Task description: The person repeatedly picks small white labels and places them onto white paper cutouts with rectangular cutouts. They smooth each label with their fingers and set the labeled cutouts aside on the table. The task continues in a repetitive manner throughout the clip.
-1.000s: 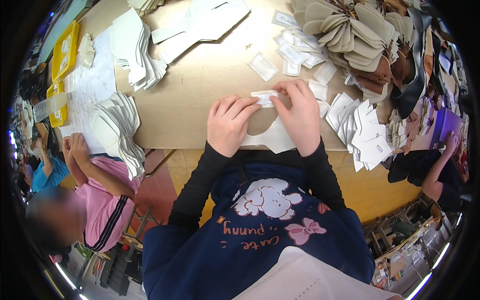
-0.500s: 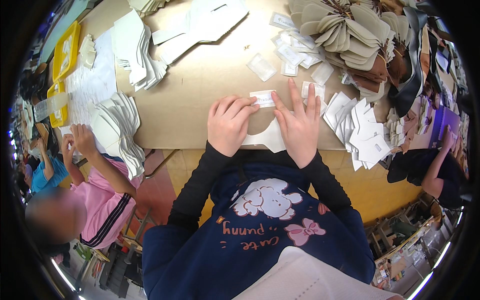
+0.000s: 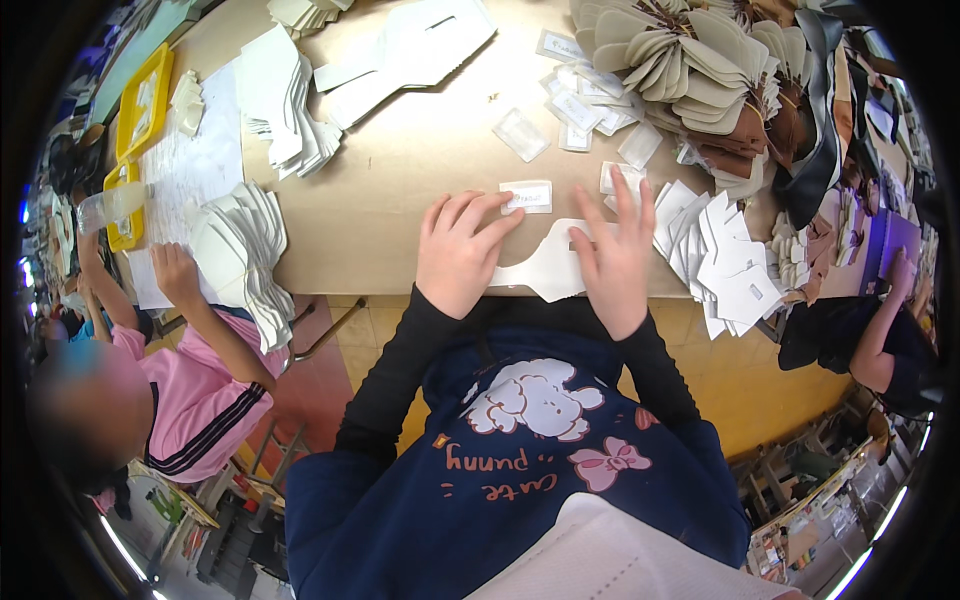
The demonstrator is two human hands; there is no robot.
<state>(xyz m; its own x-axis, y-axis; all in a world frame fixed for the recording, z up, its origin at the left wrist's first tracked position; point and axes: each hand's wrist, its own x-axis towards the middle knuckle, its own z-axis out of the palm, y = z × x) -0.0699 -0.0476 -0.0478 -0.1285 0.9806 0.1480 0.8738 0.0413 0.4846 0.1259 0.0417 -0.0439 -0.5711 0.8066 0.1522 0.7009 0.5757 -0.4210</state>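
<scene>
Basically, clock centred on the wht label patch (image 3: 540,190), 12 = far side: it lies flat on the bench (image 3: 370,210), wht cut piece (image 3: 540,265) at 5–6, apart from it, lower rim right at the bench's front edge. L hand (image 3: 460,245) at approx 8: fingers loosely curled, slightly apart, thumb + forefinger tips at the patch's L side; can't tell if they press it. R hand (image 3: 617,255) at approx 4: fingers spread, over the cut piece's R part, partly hiding it; contact unclear.

Room: widest bare stretch at 9–10, btwn L hand & banded wht stack (image 3: 240,245) at 8–9; also open at 11–12, up to the lg wht pieces (image 3: 430,50). R side's tight: fanned wht pieces (image 3: 735,265) at 3–4, just beside R hand, some jutting past the front edge. Loose patch (image 3: 521,135) at 12, patch pile (image 3: 585,105) at 1, beige bundles (image 3: 700,80) crowding 2. Both wrists near the front edge, dk sleeves crossing it.
</scene>
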